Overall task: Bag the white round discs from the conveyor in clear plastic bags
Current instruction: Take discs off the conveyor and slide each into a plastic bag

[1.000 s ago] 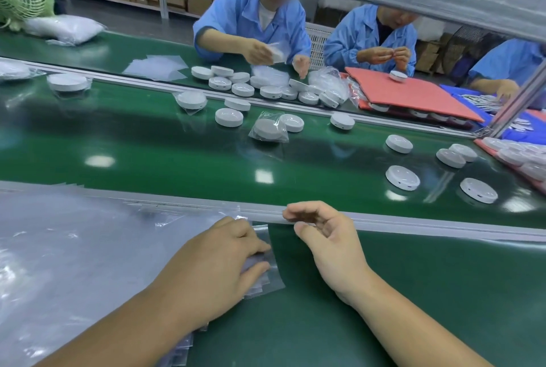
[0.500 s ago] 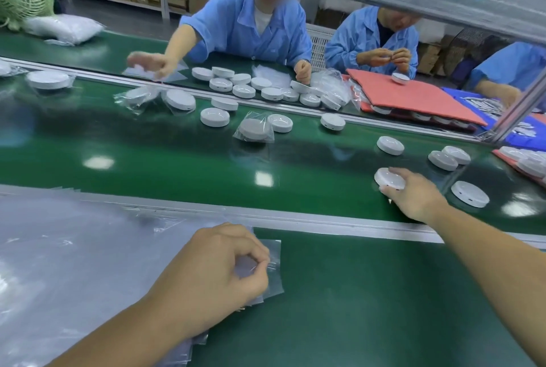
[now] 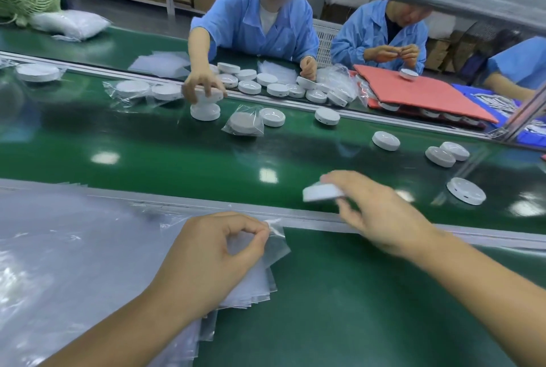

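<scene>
Now the right hand (image 3: 381, 219), grip clamped on a white disc (image 3: 322, 193), is holding it above the conveyor (image 3: 177, 165) at its near edge, right of and just beyond the clear bag (image 3: 277, 245) whose corner the left hand (image 3: 212, 260) is pinching at the far edge of the tabletop (image 3: 354, 292).

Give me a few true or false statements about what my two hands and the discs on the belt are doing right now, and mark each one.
1. The right hand holds a white disc. True.
2. The left hand lies flat and empty. False: it pinches the corner of a clear bag on a stack.
3. The held disc is inside a bag. False: it is bare.
4. A bagged disc lies on the green belt. True.
</scene>
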Tool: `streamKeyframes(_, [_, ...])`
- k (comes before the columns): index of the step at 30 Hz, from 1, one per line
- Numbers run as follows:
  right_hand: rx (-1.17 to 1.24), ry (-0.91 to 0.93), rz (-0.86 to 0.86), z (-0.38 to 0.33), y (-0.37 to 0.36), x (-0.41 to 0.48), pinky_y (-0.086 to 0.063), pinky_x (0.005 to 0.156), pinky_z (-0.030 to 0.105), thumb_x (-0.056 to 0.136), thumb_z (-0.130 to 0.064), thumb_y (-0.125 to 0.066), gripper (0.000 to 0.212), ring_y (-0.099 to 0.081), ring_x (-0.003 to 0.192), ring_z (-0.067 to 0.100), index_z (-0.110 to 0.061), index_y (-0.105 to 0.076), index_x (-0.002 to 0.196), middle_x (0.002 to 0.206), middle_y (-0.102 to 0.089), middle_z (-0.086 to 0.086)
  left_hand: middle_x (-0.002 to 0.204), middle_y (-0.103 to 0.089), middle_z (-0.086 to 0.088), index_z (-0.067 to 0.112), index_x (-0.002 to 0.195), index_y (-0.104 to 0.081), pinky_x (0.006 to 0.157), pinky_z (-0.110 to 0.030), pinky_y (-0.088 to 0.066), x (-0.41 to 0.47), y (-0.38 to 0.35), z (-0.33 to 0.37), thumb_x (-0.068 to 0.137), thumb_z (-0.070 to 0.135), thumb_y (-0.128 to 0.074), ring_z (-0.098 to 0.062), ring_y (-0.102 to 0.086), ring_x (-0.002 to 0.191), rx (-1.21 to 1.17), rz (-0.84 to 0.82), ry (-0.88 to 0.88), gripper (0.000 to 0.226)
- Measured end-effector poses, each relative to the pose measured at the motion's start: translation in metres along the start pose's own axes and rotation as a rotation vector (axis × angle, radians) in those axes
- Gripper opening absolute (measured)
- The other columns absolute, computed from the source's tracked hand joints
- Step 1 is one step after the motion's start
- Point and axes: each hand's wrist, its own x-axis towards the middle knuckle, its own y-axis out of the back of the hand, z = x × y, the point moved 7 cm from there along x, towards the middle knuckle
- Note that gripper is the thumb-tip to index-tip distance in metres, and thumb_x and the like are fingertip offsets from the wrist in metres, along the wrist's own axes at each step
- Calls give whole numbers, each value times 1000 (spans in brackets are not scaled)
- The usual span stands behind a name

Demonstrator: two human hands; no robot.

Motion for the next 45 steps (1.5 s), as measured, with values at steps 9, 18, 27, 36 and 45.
streamKeyframes(9, [240,249,263,-85,5,-32,-52,99,23,105,-24,-57,26,-67,114,10,-21,-61,130,126,-69,-8,106,-75,15,40,107,-75,90,-17,-52,-1,-13,3,81,45,-77,-6,-70,103,-373,-154,36,26])
streamKeyframes(18, [1134,-311,458,-81,-5,-20,-56,86,20,76,-28,-83,12,-76,100,14,-34,-84,87,97,-81,-4,126,-65,10,47,129,-57,91,-36,-58,-3,-19,17,84,17,-75,-20,-66,112,-471,-193,-18,57])
streamKeyframes(27, [1179,-428,382,-88,-16,-21,-53,84,15,88,-39,-78,9,-73,105,6,-33,-84,90,107,-79,-7,133,-60,17,53,134,-50,94,-25,-53,-6,-21,25,90,26,-66,-11,-60,120,-452,-274,-41,54])
streamKeyframes(36, [1144,-499,120,-89,-39,-23,-45,48,26,82,-32,-76,9,-54,52,18,-26,-70,82,78,-72,2,98,-70,10,36,90,-66,70,-21,-54,0,-5,9,84,45,-61,-8,-67,86,-544,40,110,11])
streamKeyframes(45, [605,-581,283,8,-43,60,-46,57,36,107,-29,-51,37,-50,51,18,-17,-41,73,61,-55,3,113,-46,30,44,107,-52,96,-22,-34,13,18,-8,95,57,-38,0,-34,116,465,-59,-116,22])
